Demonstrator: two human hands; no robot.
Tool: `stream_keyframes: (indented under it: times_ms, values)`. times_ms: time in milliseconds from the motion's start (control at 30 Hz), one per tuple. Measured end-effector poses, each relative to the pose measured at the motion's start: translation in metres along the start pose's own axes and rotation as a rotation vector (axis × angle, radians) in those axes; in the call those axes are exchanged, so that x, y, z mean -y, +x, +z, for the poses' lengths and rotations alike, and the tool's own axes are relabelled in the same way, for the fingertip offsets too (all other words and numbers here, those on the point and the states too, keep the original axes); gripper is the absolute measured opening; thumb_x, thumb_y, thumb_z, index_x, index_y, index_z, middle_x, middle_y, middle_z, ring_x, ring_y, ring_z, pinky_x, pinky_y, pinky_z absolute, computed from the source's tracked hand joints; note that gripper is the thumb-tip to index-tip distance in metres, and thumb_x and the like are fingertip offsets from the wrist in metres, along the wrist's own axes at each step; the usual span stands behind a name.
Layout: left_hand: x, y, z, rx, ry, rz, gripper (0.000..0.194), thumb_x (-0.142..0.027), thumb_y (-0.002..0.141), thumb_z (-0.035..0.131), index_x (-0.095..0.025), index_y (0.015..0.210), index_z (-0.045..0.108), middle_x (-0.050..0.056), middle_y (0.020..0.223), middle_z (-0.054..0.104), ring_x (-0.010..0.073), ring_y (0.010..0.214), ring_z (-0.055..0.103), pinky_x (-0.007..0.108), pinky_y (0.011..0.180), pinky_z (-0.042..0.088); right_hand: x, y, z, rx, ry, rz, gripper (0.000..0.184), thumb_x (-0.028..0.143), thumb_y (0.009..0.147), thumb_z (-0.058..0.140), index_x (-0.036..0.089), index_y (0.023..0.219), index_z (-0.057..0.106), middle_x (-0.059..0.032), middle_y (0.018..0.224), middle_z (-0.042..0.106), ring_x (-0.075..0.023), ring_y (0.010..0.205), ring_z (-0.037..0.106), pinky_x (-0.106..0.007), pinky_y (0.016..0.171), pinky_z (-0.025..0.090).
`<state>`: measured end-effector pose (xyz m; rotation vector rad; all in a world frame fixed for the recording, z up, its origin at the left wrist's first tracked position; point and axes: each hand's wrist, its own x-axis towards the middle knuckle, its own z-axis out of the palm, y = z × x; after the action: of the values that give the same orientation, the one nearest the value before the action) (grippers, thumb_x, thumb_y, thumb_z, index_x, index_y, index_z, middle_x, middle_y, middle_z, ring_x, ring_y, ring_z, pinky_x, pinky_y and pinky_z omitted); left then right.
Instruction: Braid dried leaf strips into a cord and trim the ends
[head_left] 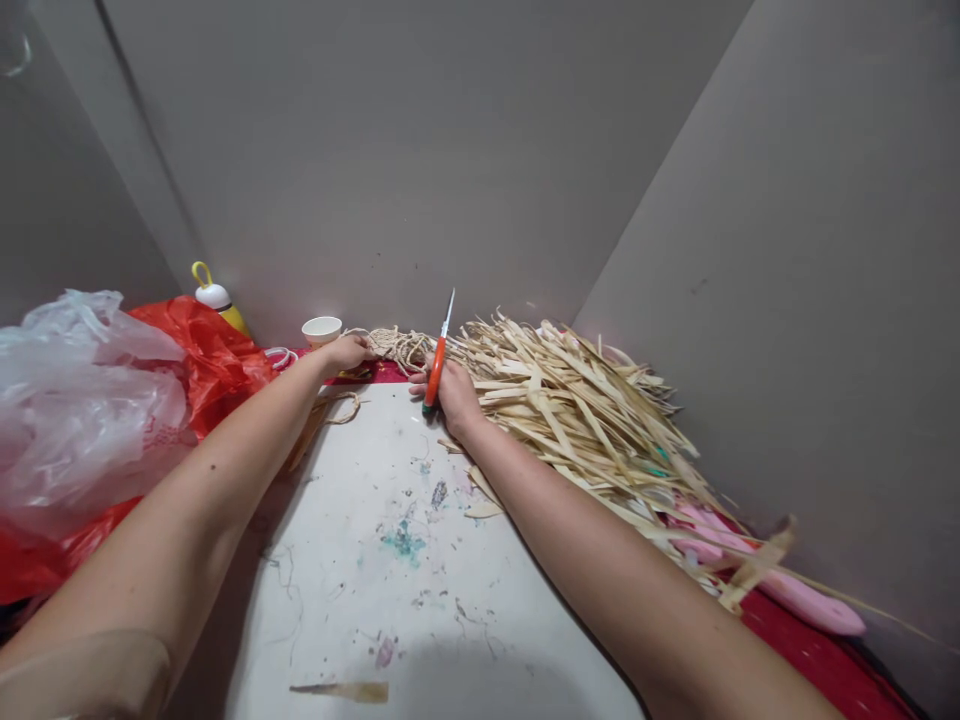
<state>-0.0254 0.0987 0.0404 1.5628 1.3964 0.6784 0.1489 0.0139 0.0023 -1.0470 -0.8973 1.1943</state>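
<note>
My right hand (450,392) grips a pair of scissors with orange handles (435,372), the blade tips pointing up and away from me. That hand rests at the near edge of a big heap of pale dried leaf strips (581,410). My left hand (346,352) reaches to the far end of the table and holds the end of a braided cord of the same pale fibre (397,345), which runs toward the heap. Both forearms stretch across a white board (360,560) stained with green paint specks.
Clear and red plastic bags (112,400) are piled at the left. A yellow and white bottle (217,300) and a small white cup (322,329) stand by the back wall. A pink object (795,590) lies under the strips at right. Grey walls close in the corner.
</note>
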Motion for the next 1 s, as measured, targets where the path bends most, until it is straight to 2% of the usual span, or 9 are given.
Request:
stream_keyframes:
  times_ms: [167, 267, 333, 467, 600, 833, 1000]
  values:
    - [-0.013, -0.023, -0.012, 0.217, -0.184, -0.153, 0.013, -0.006, 0.079, 0.055, -0.013, 0.068, 0.059, 0.006, 0.071, 0.067, 0.0125, 0.067, 0.063, 0.025, 0.067, 0.049, -0.001, 0.0, 0.0, 0.015, -0.037, -0.015, 0.012, 0.025, 0.083, 0.059, 0.016, 0.078, 0.052, 0.0006, 0.061, 0.063, -0.01, 0.044, 0.059, -0.018, 0.038, 0.043]
    - [-0.014, -0.032, -0.016, 0.325, -0.289, -0.173, 0.012, -0.01, 0.083, 0.053, -0.012, 0.074, 0.06, 0.007, 0.072, 0.067, 0.0136, 0.068, 0.065, 0.028, 0.067, 0.051, -0.002, 0.0, -0.001, 0.022, -0.052, -0.031, 0.011, 0.023, 0.08, 0.061, 0.016, 0.078, 0.053, 0.0008, 0.062, 0.063, -0.0093, 0.046, 0.059, -0.017, 0.039, 0.043]
    - [-0.012, -0.035, -0.015, 0.352, -0.339, -0.163, 0.009, -0.011, 0.084, 0.055, -0.012, 0.077, 0.06, 0.008, 0.073, 0.068, 0.0131, 0.068, 0.065, 0.027, 0.066, 0.051, -0.004, 0.0, -0.002, 0.032, -0.056, -0.045, 0.011, 0.023, 0.079, 0.062, 0.016, 0.078, 0.053, 0.0009, 0.063, 0.063, -0.0089, 0.046, 0.059, -0.016, 0.039, 0.042]
    - [-0.01, -0.037, -0.006, 0.373, -0.362, -0.148, 0.003, -0.011, 0.082, 0.061, -0.01, 0.079, 0.062, 0.01, 0.078, 0.07, 0.0129, 0.07, 0.066, 0.025, 0.065, 0.051, -0.006, 0.002, -0.003, 0.032, -0.069, -0.061, 0.012, 0.024, 0.077, 0.061, 0.016, 0.078, 0.052, 0.0009, 0.064, 0.063, -0.0085, 0.045, 0.058, -0.016, 0.037, 0.04]
    - [-0.009, -0.036, 0.001, 0.359, -0.392, -0.144, 0.005, -0.008, 0.08, 0.061, -0.009, 0.076, 0.063, 0.01, 0.075, 0.071, 0.012, 0.069, 0.066, 0.023, 0.064, 0.052, -0.006, 0.002, -0.004, 0.034, -0.087, -0.065, 0.013, 0.025, 0.077, 0.061, 0.016, 0.079, 0.052, 0.0006, 0.063, 0.063, -0.0083, 0.043, 0.056, -0.017, 0.037, 0.039]
    - [-0.004, -0.034, 0.003, 0.304, -0.447, -0.132, 0.005, -0.003, 0.075, 0.064, -0.008, 0.076, 0.064, 0.008, 0.071, 0.071, 0.011, 0.064, 0.066, 0.022, 0.061, 0.052, -0.005, 0.001, -0.003, 0.026, -0.094, -0.057, 0.013, 0.024, 0.077, 0.061, 0.016, 0.076, 0.051, -0.0001, 0.063, 0.063, -0.0093, 0.044, 0.057, -0.017, 0.035, 0.037]
    - [0.001, -0.033, 0.004, 0.261, -0.426, -0.113, 0.005, -0.006, 0.075, 0.066, -0.01, 0.078, 0.064, 0.006, 0.07, 0.07, 0.0096, 0.061, 0.064, 0.023, 0.062, 0.051, -0.005, 0.001, -0.003, 0.035, -0.084, -0.06, 0.013, 0.025, 0.076, 0.061, 0.016, 0.077, 0.051, 0.0006, 0.062, 0.063, -0.0088, 0.044, 0.057, -0.018, 0.038, 0.04]
